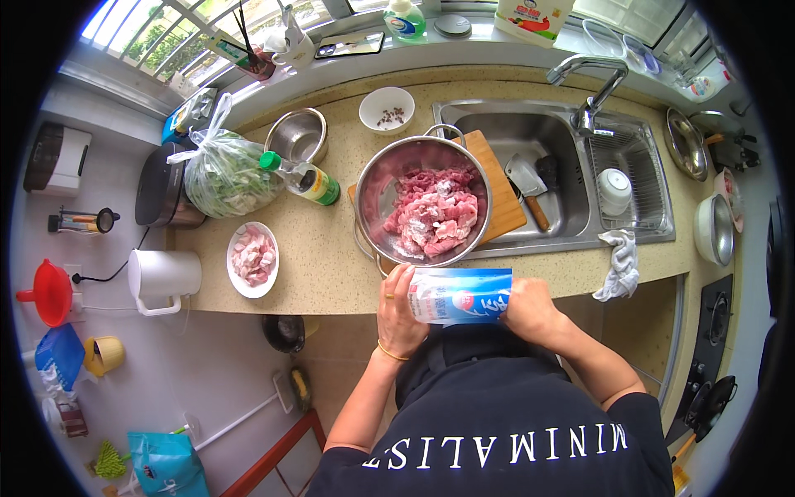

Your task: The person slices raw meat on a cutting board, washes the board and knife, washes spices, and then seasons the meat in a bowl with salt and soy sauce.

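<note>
Between my two hands lies a blue and white plastic pouch (463, 297) bearing writing, held sideways at the counter's front edge. My left hand (400, 314) grips one end and my right hand (529, 309) the other. Just beyond the pouch stands a two-handled stainless steel pot (377, 168) of sliced raw meat (428, 214). White powder lies on the meat in patches. The pot rests partly on a wooden cutting board (506, 214), which overlaps the sink's left edge. The pouch's contents are hidden.
A cleaver (528, 180) lies in the steel sink (568, 133) below a faucet (596, 99). Left of the pot are a bowl of pale meat pieces (253, 259), a green-capped bottle (310, 181), a bag of greens (233, 174) and a steel bowl (298, 133). A white bowl (386, 110) stands behind.
</note>
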Tool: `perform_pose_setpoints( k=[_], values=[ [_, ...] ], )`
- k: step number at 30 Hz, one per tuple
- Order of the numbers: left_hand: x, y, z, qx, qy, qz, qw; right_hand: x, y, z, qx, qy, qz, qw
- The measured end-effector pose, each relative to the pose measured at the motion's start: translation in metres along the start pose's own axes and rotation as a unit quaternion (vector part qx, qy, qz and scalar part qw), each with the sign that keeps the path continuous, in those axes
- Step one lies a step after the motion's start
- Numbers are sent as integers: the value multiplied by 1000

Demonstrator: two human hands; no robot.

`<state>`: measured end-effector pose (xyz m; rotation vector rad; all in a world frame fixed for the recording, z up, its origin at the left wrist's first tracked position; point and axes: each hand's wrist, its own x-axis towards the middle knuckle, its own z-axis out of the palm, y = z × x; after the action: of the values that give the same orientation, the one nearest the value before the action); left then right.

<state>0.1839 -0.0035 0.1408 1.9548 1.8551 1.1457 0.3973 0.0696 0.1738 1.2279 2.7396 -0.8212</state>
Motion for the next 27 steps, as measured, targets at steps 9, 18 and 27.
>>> perform_pose_setpoints(
  k=[9,18,27],
  values=[
    [-14,-26,0,-115,45,-120,985,4,-33,-47,169,130,-49,976],
    [-30,-54,0,-313,136,-100,935,7,-76,-64,186,265,-217,921],
    [-22,-36,-4,-195,84,-107,971,15,-73,-43,-4,245,-273,930]
  ],
)
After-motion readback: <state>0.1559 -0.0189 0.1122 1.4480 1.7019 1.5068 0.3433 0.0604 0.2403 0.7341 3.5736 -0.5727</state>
